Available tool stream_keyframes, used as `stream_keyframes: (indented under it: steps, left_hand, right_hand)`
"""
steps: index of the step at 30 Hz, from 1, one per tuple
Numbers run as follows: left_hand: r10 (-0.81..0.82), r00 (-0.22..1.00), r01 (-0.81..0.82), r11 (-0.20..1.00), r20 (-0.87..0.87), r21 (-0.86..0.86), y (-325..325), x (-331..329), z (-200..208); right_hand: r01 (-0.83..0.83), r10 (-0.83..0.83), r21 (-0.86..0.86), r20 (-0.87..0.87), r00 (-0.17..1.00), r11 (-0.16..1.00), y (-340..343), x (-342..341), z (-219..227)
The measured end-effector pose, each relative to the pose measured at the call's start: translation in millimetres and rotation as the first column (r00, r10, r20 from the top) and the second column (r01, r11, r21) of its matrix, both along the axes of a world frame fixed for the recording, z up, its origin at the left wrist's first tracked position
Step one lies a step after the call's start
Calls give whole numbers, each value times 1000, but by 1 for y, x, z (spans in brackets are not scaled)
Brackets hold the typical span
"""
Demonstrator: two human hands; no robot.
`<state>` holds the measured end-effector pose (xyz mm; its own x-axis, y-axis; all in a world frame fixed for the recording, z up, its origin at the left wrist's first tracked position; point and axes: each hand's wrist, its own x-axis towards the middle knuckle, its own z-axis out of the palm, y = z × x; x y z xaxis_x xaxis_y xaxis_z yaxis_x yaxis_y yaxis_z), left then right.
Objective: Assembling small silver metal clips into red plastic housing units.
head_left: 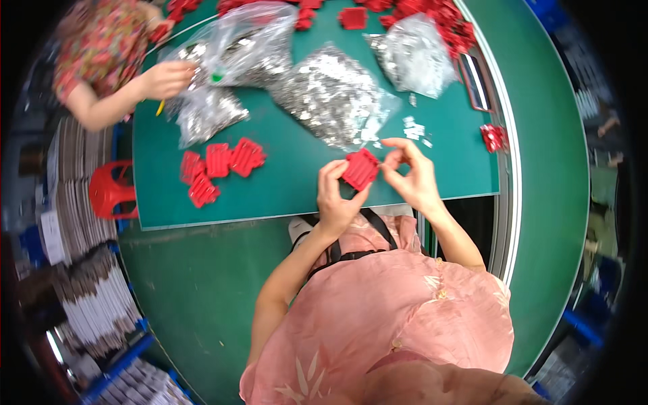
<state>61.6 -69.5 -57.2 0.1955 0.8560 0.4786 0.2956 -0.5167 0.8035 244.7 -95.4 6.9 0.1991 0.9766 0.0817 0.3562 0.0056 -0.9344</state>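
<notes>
A small red plastic part (pixel 362 169) with ridged slots is gripped between the thumb and fingers of my left hand (pixel 335 200), just above the table's near edge. Close against its right side is my right hand (pixel 413 177), fingers bent into a pinch with the index finger raised; anything between the fingertips is too small to make out. Beyond my hands a clear bag of small shiny metal pieces (pixel 331 91) lies spread on the green table (pixel 290 185). A few small white pieces (pixel 414 128) are scattered to the right of the bag.
Several red parts (pixel 218 160) lie in a group at left. More clear bags (pixel 253 40) and red parts fill the far side, where another person's hand (pixel 167 79) reaches in. A phone-like dark slab (pixel 476 82) rests at right. A red stool (pixel 111 189) stands left of the table.
</notes>
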Motion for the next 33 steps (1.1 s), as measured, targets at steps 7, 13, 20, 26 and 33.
stream_keyframes:
  steps: [7,13,20,26,33]
  left_hand:
    - [-81,995,81,997,-53,0,-3,3,-9]
    - [-65,997,65,998,-43,14,-2,1,-8]
    - [-104,994,106,993,-46,53,-2,-5,-8]
    - [-141,990,141,990,-7,-30,1,-5,-6]
    - [-153,988,154,988,-25,9,-1,-2,-7]
  right_hand:
    - [40,-46,56,95,994,998,-2,-4,-4]
    - [-3,-22,104,238,971,995,8,-12,-13]
    - [-198,199,-21,63,978,980,21,12,-9]
    - [-346,293,-215,-241,925,913,27,32,-24]
    - [-122,-40,201,654,756,972,79,24,-20]
